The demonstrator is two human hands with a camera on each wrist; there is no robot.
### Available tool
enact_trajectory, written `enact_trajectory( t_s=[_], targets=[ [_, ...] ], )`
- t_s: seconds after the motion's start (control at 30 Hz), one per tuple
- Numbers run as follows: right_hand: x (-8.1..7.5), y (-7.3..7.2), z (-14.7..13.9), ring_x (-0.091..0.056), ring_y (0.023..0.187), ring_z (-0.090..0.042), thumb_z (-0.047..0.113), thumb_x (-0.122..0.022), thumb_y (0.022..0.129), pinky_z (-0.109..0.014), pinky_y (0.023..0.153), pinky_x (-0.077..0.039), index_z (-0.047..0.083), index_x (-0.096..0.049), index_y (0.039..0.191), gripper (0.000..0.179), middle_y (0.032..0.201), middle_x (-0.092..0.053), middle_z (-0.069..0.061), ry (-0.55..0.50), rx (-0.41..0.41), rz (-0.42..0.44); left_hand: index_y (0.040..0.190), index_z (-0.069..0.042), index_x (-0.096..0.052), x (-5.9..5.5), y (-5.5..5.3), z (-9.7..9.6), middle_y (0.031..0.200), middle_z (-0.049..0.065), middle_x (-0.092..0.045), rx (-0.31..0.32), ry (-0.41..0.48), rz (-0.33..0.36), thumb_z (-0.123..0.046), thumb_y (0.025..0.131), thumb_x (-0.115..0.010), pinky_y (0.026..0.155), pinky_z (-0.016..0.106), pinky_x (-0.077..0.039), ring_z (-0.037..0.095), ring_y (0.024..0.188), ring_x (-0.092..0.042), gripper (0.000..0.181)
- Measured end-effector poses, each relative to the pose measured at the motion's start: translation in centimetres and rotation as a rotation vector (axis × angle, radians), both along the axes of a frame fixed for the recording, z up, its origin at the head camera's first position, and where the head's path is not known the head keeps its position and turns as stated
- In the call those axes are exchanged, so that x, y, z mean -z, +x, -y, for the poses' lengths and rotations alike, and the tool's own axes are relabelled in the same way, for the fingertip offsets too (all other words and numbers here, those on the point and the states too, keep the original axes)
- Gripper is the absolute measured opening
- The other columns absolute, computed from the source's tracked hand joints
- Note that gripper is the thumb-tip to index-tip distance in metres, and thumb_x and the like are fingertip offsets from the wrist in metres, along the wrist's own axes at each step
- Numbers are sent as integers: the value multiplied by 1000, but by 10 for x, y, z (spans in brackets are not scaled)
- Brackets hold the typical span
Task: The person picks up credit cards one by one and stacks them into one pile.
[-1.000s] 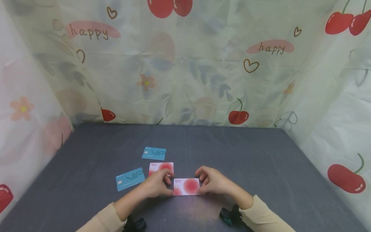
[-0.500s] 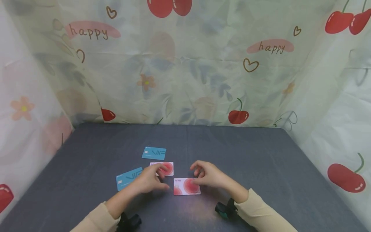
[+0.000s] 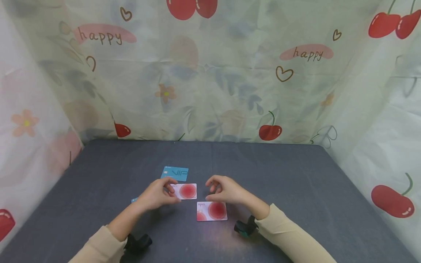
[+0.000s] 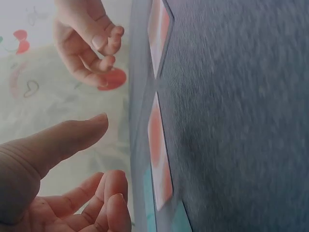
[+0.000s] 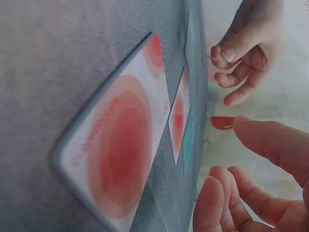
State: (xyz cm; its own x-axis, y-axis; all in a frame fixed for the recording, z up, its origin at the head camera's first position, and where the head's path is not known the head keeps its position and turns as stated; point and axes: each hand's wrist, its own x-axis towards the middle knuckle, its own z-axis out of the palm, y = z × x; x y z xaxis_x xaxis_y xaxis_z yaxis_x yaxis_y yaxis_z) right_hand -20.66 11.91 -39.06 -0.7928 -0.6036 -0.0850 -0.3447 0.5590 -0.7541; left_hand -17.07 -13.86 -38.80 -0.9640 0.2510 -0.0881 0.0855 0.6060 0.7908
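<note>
Two white cards printed with pink circles lie on the dark table: a nearer card (image 3: 212, 211) and a farther card (image 3: 188, 191), slightly to its left. Behind them is a blue VIP card (image 3: 175, 173). A second blue card (image 3: 134, 200) shows only a corner, the rest hidden by my left hand. My left hand (image 3: 157, 194) hovers at the left end of the farther pink card, thumb and fingers apart and holding nothing. Over the far edge of the nearer pink card, my right hand (image 3: 228, 190) is raised with loosely bent fingers, its grasp empty in the right wrist view.
The dark tabletop (image 3: 279, 175) ends at a printed curtain (image 3: 210, 91) with cherries and "happy" lettering. More curtain (image 3: 388, 146) encloses the sides. Black wrist devices (image 3: 136, 244) hang under both forearms.
Both hands have let go of the nearer pink card, which stays in place. They have moved left and away from the body, and the left hand now covers most of the left blue card.
</note>
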Motion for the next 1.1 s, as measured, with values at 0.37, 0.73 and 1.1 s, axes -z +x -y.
enact_trajectory(
  t_s=[0.37,0.73,1.1],
  targets=[
    [-1,-16,20,-55,68,-11,15,-75,77,-20,64,-48,0,-57,112,42,88,-59,-8,-20,-17,52,122,3,-52,7,-14,17,93,12,-60,-39,-21,85,-16,72,-79,63,25,-47,14,68,-54,59],
    [5,-33,40,-52,63,-10,10,-78,72,-19,60,-46,0,-58,110,45,84,-59,-8,52,19,74,124,0,-51,15,-28,25,89,9,-58,-37,-54,142,-20,72,-80,60,27,-39,18,73,-48,62],
    [10,-41,54,-52,74,-14,13,-81,68,-23,66,-44,7,-58,107,46,87,-58,-5,216,50,92,123,0,-51,17,-33,27,81,6,-55,-30,-81,179,-16,71,-80,64,27,-39,17,74,-48,62]
  ],
)
